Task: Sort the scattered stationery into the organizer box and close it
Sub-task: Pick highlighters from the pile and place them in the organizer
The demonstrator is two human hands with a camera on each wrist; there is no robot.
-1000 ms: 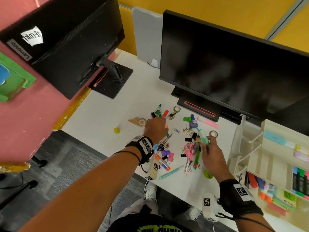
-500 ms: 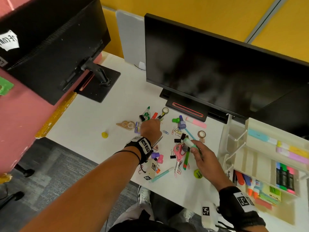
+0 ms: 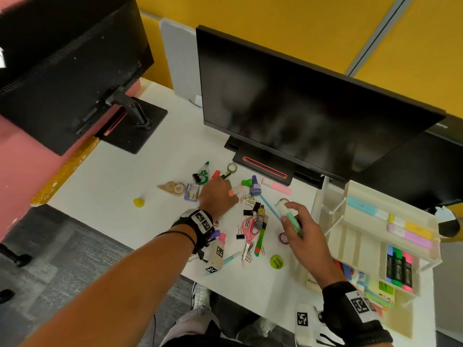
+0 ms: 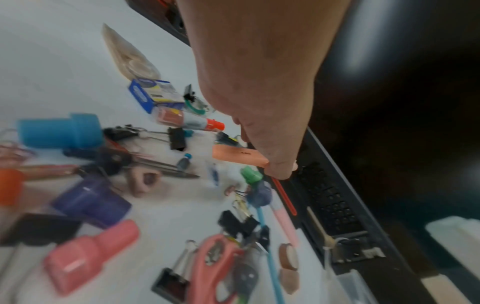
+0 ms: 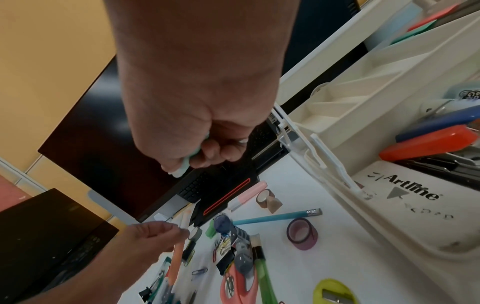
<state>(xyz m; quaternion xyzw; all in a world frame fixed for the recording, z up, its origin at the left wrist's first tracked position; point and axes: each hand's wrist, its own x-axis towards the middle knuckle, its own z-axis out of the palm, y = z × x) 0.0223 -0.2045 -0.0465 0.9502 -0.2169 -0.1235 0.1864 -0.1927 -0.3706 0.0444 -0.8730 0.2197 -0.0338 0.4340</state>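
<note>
Two pickups in hand at once, mid-sort. The right hand has its fingers curled round a mint-green highlighter, lifted clear of the desk above the right end of the stationery pile, between the pile and the organizer box. The box stands open at the desk's right end, trays fanned out, with pastel highlighters in the upper tray, dark markers in a lower one and several slots bare. The left hand is down at the far side of the pile near the monitor base; the left wrist view shows its fingertips pinching an orange highlighter that lies low on the desk, seemingly not yet lifted. Judgement: step is collect and carry; much loose stock remains (pink scissors, binder clips, paper clips, tape rolls, a yellow-green sharpener), so closing is far off. Next move calls for swinging the right hand rightward to the tray of like pastel highlighters and laying the barrel along it; the left needs a firm lift without dragging nearby clips. Against the frame half a second ago: the right hand has risen and moved toward the box with the highlighter; the left has shifted slightly right onto the orange one.
</note>
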